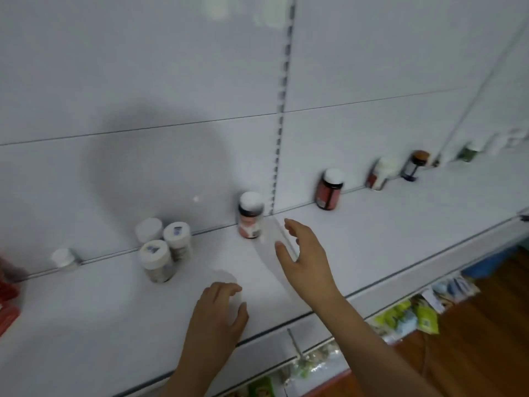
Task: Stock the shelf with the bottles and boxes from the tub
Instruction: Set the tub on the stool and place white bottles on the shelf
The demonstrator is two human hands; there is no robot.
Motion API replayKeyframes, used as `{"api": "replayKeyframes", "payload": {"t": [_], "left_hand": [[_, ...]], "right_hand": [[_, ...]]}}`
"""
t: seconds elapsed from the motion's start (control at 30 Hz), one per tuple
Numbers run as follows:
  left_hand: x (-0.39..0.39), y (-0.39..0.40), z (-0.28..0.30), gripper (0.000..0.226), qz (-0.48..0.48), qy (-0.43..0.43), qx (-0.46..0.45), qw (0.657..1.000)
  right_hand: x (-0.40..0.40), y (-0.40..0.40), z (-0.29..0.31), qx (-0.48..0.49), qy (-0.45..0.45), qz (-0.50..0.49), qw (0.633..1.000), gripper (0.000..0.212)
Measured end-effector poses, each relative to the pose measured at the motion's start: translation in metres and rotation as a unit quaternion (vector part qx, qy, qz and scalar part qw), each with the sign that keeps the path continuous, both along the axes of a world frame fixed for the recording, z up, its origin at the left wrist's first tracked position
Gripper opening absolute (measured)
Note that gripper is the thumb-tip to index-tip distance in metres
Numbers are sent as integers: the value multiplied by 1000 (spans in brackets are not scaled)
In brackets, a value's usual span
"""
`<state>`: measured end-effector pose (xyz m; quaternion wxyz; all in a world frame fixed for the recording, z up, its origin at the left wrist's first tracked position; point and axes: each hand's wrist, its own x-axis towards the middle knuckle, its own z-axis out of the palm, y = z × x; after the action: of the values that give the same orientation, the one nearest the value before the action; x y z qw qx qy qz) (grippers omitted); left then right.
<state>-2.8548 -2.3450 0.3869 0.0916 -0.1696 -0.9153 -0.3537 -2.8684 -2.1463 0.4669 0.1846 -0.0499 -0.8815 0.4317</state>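
Readable text: none; the frame is motion-blurred throughout.
Lid stickers: two white-capped bottles (164,253), left of and beyond the left hand (217,313), carry small bluish stickers on their lids; the print is too blurred to read.
Bottle label: the pink-labelled bottle (251,216) just beyond the right hand (306,256) shows a dark patch of print, illegible.
Red bottle: the red-labelled bottle (328,190), beyond and to the right of the right hand, has a pale label patch, unreadable.
Packets below: the green packets (409,313) under the shelf edge, right of the right hand, show print too small to make out.
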Motion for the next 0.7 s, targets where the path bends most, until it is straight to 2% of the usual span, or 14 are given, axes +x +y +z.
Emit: {"api": "replayKeyframes", "payload": {"t": [0.3,0.5,0.7], "left_hand": [[75,220,18,46,-209,-21,-15,978],[156,372,20,53,-324,-6,-24,946],[219,486,18,61,-407,-1,-42,913]], "right_hand": [[145,210,19,36,17,-145,989,52],[270,347,19,62,5,-249,966,53],[362,453,18,80,-10,-350,933,54]]}}
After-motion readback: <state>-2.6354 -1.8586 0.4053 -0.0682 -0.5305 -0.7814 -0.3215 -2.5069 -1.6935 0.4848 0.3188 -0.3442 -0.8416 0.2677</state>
